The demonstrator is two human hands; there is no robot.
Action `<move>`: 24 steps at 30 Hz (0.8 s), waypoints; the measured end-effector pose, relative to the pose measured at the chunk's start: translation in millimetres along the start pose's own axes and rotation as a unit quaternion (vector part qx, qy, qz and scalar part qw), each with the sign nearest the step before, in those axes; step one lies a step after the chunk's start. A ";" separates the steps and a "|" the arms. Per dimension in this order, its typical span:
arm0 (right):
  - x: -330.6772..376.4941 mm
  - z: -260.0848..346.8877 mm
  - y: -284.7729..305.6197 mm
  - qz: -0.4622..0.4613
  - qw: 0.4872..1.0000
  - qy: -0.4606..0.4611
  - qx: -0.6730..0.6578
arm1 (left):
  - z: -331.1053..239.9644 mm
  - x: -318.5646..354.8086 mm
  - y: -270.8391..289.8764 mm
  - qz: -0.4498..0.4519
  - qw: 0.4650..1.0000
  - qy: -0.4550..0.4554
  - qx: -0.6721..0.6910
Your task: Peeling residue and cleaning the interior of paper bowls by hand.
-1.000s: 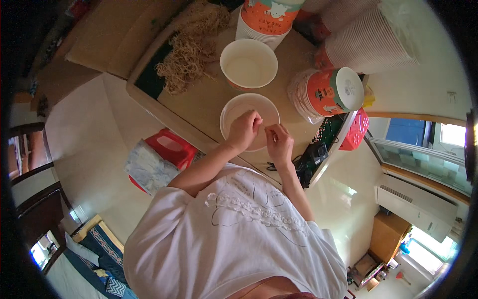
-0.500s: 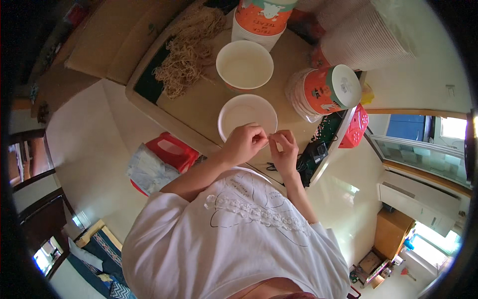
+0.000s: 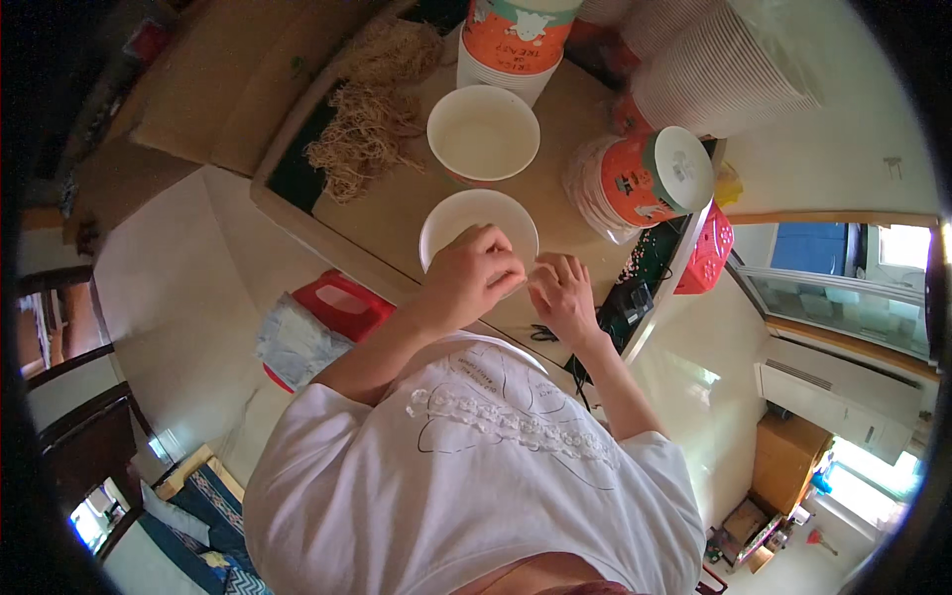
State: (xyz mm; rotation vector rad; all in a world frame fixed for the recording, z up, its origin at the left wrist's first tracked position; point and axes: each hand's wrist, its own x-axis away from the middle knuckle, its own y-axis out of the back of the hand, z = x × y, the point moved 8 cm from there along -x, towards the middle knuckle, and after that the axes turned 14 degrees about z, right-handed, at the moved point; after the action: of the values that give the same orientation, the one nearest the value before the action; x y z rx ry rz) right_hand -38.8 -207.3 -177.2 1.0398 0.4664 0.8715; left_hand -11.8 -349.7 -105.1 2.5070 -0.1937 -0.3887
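Here, curled fingers (image 3: 504, 266) hover near a smooth, round white bowl (image 3: 461, 216).

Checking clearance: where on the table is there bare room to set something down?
Two patches of brown board look bare: between the fibre pile and near bowl, and between the far bowl and right orange stack. Crowded: beside the far orange stack and around the left hand and right hand.

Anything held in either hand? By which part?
Cannot tell: left hand and right hand are curled near the closest bowl; anything pinched is too small to see.
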 end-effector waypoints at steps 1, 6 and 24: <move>-5.2 1.6 2.0 -0.001 1.000 0.002 -0.001 | -1.9 0.4 4.6 -0.001 1.000 0.001 -0.002; -16.3 4.1 -18.9 0.076 0.988 0.116 0.065 | -3.9 12.9 22.1 0.014 0.995 0.024 -0.099; 10.4 63.8 -58.1 0.119 0.985 0.070 -0.101 | 34.7 2.6 -63.1 0.044 0.890 0.173 0.420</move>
State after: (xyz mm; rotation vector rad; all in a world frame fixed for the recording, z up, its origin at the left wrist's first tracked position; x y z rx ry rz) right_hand 35.3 -247.1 -199.3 0.8602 0.3662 1.1871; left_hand -17.1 -317.3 -169.2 3.3382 -0.3951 0.2590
